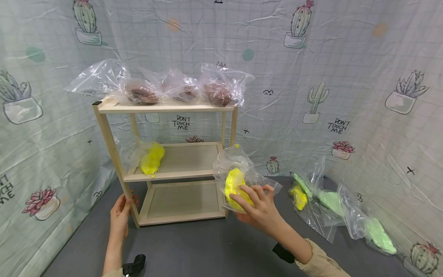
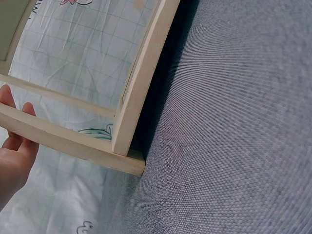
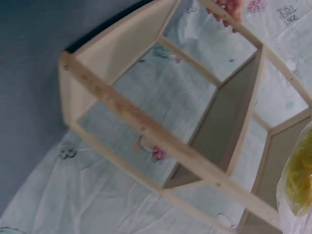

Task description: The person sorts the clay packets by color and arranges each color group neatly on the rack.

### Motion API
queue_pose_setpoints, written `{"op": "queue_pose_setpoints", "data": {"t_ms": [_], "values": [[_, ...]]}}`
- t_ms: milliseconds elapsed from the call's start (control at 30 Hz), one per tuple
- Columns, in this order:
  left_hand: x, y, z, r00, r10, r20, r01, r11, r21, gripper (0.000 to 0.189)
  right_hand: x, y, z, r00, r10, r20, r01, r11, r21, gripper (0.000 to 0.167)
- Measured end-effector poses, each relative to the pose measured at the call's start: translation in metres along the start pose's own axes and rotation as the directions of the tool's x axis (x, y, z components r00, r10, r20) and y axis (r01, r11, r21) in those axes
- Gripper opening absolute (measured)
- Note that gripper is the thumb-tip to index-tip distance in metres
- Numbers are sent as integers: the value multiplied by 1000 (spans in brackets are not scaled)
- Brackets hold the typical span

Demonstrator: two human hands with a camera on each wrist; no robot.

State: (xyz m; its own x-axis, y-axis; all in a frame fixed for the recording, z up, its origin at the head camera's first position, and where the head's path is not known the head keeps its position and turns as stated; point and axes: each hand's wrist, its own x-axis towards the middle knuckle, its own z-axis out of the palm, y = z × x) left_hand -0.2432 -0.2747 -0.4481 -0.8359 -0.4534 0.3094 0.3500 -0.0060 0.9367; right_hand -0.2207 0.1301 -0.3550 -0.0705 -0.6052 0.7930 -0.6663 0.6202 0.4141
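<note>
My left hand (image 1: 120,215) holds the lower part of the left front leg (image 1: 112,144) of a small wooden shelf rack (image 1: 180,109). The left wrist view shows fingertips (image 2: 29,109) showing past the far side of that leg. In my right hand (image 1: 261,211) is a clear plastic bag with a bright yellow lump (image 1: 235,181), raised in front of the rack's right side. Part of this yellow bag (image 3: 297,183) shows at the right edge of the right wrist view. Another bagged yellow lump (image 1: 152,158) lies at the left of the middle shelf.
Bags with brown, ring-like lumps (image 1: 142,92) line the top shelf. On the dark table (image 1: 194,250), to the right, lie bags with pale green pieces (image 1: 378,235) and a small yellow lump (image 1: 298,197). A cactus-print curtain (image 1: 270,77) surrounds the table.
</note>
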Motion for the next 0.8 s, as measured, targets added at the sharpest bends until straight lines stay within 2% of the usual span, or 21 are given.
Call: {"op": "queue_pose_setpoints", "data": {"t_ms": [100,167,267,467,567,667,800], "values": [[0,0,0,1000,0,0,0,1000,3,23,13,-4,5,1000,-12,-2,12,1000,-7,64],[0,0,0,1000,7,2,-7,1000,2,23,22,-7,10,1000,-14,-4,14,1000,-22,70],[0,-1,-1,1000,24,5,-23,1000,-15,23,37,-11,19,1000,-11,-10,10,999,-52,68],[0,-3,0,996,79,41,-75,992,-102,23,60,-17,37,1000,-1,-13,0,996,-94,62],[0,-4,0,994,94,46,-89,990,-108,28,70,-20,46,1000,9,-16,-10,994,-107,60],[0,-4,0,996,87,37,-83,992,-95,28,79,-23,55,999,26,-18,-28,994,-107,57],[0,-2,-1,999,49,9,-48,996,-76,22,90,-27,67,999,47,10,-45,993,-113,53]]}}
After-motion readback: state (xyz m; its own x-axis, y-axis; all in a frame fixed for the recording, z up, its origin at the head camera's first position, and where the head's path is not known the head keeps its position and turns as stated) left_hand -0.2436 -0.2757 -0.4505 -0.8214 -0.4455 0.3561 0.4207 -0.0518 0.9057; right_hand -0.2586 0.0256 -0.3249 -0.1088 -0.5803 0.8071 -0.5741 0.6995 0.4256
